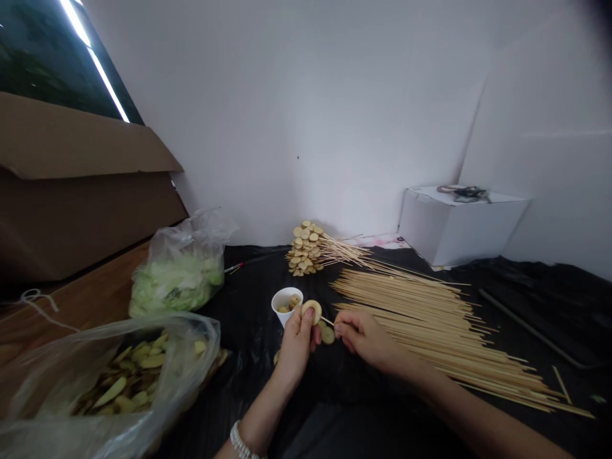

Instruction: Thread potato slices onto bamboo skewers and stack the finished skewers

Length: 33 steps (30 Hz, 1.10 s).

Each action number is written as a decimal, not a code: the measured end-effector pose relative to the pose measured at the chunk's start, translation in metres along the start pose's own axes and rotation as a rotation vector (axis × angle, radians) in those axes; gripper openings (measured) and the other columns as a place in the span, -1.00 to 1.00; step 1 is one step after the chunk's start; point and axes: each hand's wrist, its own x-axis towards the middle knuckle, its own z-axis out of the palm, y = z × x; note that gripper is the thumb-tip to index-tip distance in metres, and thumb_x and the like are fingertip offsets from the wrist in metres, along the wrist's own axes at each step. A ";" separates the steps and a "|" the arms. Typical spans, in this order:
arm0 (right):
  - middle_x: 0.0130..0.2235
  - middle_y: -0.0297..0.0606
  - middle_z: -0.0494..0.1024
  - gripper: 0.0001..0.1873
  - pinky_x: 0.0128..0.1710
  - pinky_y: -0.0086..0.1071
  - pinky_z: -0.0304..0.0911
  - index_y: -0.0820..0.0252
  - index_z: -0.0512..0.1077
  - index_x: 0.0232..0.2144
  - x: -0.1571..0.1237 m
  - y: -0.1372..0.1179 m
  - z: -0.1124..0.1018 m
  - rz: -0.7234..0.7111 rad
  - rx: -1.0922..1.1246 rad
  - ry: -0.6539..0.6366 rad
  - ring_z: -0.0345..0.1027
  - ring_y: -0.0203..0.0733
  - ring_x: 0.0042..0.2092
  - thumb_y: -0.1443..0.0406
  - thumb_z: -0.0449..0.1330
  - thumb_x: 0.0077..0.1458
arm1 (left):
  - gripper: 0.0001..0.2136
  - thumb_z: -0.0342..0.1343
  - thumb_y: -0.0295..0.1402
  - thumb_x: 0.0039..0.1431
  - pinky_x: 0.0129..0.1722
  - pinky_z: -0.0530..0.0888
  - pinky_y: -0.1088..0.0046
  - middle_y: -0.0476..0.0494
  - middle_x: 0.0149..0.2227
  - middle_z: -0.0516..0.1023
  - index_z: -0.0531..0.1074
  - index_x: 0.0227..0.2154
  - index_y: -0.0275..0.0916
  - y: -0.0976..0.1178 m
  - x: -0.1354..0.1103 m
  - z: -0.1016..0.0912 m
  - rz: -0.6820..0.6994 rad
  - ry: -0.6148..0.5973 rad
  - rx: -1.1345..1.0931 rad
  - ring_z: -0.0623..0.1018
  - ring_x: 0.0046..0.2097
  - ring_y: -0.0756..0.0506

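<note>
Beaded bracelet (242, 441), one, on the left wrist of a person whose two bare forearms enter from the bottom edge.

Hands, two, both near the white paper cup (283, 301):
- Left hand (297, 345), just below and right of the cup, closed around one pale ring-shaped slice (312, 311).
- Right hand (364, 338), further right of the cup, thumb and fingertips together on one thin bamboo skewer (327, 321), whose tip reaches the slice; whether it pierces the slice is hidden.

Cup contents: about four pale slices, exact count hidden.

One green-tinged slice (327, 335), just right of the cup, directly behind the left hand.

Clear plastic bags, two, left of the cup: one of sliced pale yellow-green pieces (134, 376), nearer the camera; one of shredded green leaves (176, 280), further back.

Loaded skewers, one stacked bunch (303, 248), beyond the cup, slices threaded on, too many to count.

Bare bamboo skewers, one large loose pile (430, 331), right of the cup, on a black plastic sheet (248, 395), uncounted.

White cardboard box (459, 226), one, far right of the cup, against the wall, with a small dark object on top.

Brown cardboard carton (81, 178), one, far left of the cup.
</note>
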 end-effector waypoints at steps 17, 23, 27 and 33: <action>-0.46 -0.35 0.50 -0.70 -0.32 -0.45 0.11 0.18 0.39 -0.52 0.007 -0.003 -0.001 -0.034 0.159 0.054 0.31 -0.31 -0.40 0.42 -0.02 0.21 | -0.62 -0.09 -0.02 0.20 -0.68 0.09 0.56 0.12 -0.73 0.26 0.25 -0.53 -0.22 0.000 -0.004 0.007 -0.017 -0.085 0.024 0.17 -0.70 0.09; -0.43 -0.29 0.46 -0.75 -0.35 -0.42 0.07 0.17 0.36 -0.43 0.003 0.001 0.002 -0.071 -0.010 0.098 0.30 -0.24 -0.37 0.34 -0.04 0.25 | -0.64 -0.06 -0.03 0.20 -0.66 0.10 0.57 0.11 -0.71 0.28 0.23 -0.53 -0.21 0.008 0.002 -0.005 0.013 0.049 0.027 0.20 -0.68 0.09; -0.46 -0.26 0.44 -0.72 -0.37 -0.41 0.04 0.18 0.32 -0.49 0.000 0.002 0.005 -0.080 -0.090 0.128 0.27 -0.23 -0.39 0.36 -0.08 0.24 | -0.68 -0.06 -0.05 0.20 -0.67 0.09 0.58 0.14 -0.71 0.26 0.22 -0.49 -0.21 0.004 0.000 -0.003 -0.013 0.069 0.010 0.18 -0.68 0.09; -0.49 -0.30 0.44 -0.72 -0.41 -0.42 0.02 0.17 0.31 -0.51 -0.001 0.005 0.008 -0.066 -0.065 0.124 0.27 -0.26 -0.42 0.38 -0.06 0.22 | -0.68 -0.06 -0.05 0.19 -0.67 0.08 0.58 0.16 -0.72 0.24 0.21 -0.48 -0.20 -0.001 0.000 0.001 -0.015 0.058 -0.004 0.17 -0.68 0.09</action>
